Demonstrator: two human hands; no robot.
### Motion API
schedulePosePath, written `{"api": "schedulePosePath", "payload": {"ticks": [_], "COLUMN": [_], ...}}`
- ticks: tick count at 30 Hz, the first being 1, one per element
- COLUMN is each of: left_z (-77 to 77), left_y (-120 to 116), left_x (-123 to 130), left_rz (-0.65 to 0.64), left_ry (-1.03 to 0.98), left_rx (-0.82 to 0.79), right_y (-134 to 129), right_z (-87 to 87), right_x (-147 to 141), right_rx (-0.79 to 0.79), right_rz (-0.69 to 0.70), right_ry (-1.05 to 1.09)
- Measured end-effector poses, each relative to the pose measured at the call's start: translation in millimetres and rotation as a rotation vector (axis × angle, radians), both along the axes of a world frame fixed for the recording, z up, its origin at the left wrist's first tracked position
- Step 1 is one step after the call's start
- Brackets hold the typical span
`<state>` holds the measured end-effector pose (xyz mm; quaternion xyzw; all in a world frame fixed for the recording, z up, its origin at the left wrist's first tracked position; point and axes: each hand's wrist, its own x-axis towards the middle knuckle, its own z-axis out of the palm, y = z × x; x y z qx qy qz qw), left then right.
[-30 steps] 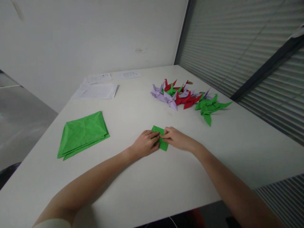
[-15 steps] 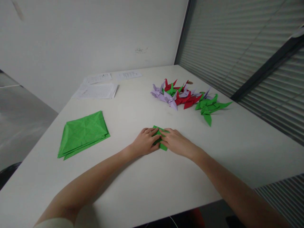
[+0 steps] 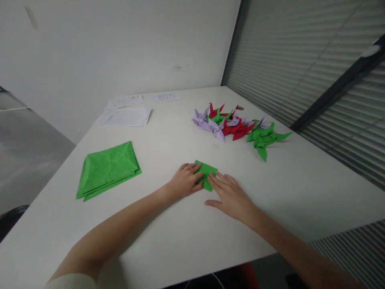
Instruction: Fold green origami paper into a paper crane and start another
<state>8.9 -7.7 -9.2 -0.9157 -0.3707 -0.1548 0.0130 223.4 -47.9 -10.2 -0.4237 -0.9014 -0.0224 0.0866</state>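
A small folded square of green paper (image 3: 207, 170) lies flat on the white table (image 3: 168, 237). My left hand (image 3: 187, 180) rests on its left side, fingers laid out over the paper and partly covering it. On the right edge, the fingertips of my right hand (image 3: 229, 195) touch the paper; its fingers are spread and the thumb sticks out over the table. Neither hand grips anything. Farther left is a stack of creased green paper sheets (image 3: 108, 165).
Several folded paper cranes, lilac (image 3: 215, 127), red (image 3: 237, 129) and green (image 3: 263, 138), are heaped at the back right. Printed sheets (image 3: 124, 117) lie at the back left. A wall (image 3: 144, 48) and window blinds (image 3: 285, 52) border the table.
My right hand has pulled back toward me and to the right, its fingers spreading, so more of the green paper shows. The left hand has stayed on the paper.
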Motion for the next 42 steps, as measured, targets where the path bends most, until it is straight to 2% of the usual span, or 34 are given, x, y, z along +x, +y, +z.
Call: {"api": "schedulePosePath", "payload": {"ticks": [3,8,10,21,25,29,32,34,36,37,39,41,42], "left_z": [-4.9,-7.8,-6.2,4.5,1.1,-3.5,-0.9,3.7,8.7,10.8,13.2,12.9,11.9], "left_y": [0,1,1,-1,4,7,5,2,1,0,1,2,3], "left_x": [-2,-5,-6,-8,-9,-7,-5,-6,-7,-9,-10,-11,-10], "left_rz": [-0.032,-0.225,-0.254,-0.181,-0.176,-0.080,0.048,0.173,0.271,0.287,0.238,0.124,0.061], "left_ry": [-0.068,-0.114,-0.109,-0.121,-0.159,-0.317,-0.590,-0.754,-0.837,-0.828,-0.708,-0.507,-0.407], "left_rx": [0.029,0.046,0.026,-0.114,-0.135,-0.147,-0.105,0.032,0.174,0.204,0.172,0.066,0.013], "right_y": [3,11,13,29,30,31,43,58,75,82,92,94,93], "right_z": [0.1,0.1,1.6,27.1,30.3,28.2,30.1,33.9,36.9,36.9,33.1,25.3,21.0], "right_x": [1,2,1,-6,-4,-9,-13,-13,-11,-10,-9,-8,-8], "right_rx": [0.019,0.049,0.057,0.076,0.053,0.031,-0.121,-0.285,-0.479,-0.599,-0.820,-0.896,-0.870], "right_rz": [0.010,0.024,0.037,0.212,0.191,0.117,-0.008,-0.107,-0.222,-0.265,-0.313,-0.358,-0.369], "right_ry": [0.017,0.040,0.036,-0.039,-0.025,0.091,0.387,0.659,0.832,0.866,0.885,0.840,0.786]}}
